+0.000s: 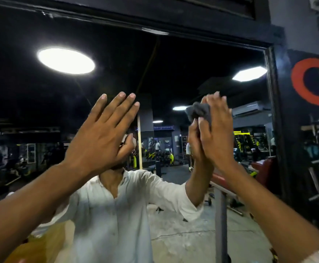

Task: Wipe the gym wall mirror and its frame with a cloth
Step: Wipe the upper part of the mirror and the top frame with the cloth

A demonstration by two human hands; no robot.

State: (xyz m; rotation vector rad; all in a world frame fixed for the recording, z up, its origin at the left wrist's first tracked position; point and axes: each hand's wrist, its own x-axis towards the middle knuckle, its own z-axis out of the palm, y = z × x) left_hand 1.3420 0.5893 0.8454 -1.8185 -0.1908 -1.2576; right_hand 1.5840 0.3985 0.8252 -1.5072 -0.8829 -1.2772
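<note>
The big wall mirror fills the head view, edged by a black frame along its top and right side. My right hand presses a crumpled grey cloth against the glass in the mirror's right half, near head height. My left hand is raised flat with fingers spread, palm toward the glass at the centre; I cannot tell whether it touches. The reflection shows a person in a white shirt with both arms up.
To the right of the frame is a dark wall with a red painted ring. A grey wall block juts out at the top right. The mirror reflects gym machines, a red bench, ceiling lights and a grey post.
</note>
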